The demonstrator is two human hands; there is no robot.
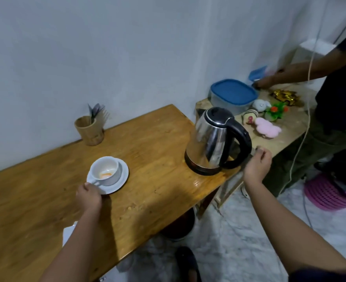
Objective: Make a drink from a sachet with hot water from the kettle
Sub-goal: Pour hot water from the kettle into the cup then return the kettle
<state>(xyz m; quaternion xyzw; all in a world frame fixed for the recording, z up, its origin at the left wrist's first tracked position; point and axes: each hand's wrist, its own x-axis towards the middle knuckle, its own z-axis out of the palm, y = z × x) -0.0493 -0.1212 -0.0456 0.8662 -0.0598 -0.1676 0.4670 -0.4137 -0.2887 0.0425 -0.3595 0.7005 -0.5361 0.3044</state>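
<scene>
A white cup (104, 169) with orange powder in its bottom stands on a white saucer (121, 180) on the wooden table (147, 200). My left hand (89, 193) grips the saucer's near rim, right by the cup's handle. A steel kettle (210, 139) with a black lid and handle sits on its base at the table's right end. My right hand (257, 165) is just right of the kettle's handle and not touching it. Its fingers are curled, with something small and grey at the fingertips that I cannot identify. No sachet is clearly visible.
A wooden holder (89, 131) with forks stands by the wall. A lower side table (286, 137) holds a blue-lidded container (233, 93) and small toys. Another person (341, 88) stands at the right, hands over it. A white cable (302, 139) hangs there, above a pink stool (326, 195).
</scene>
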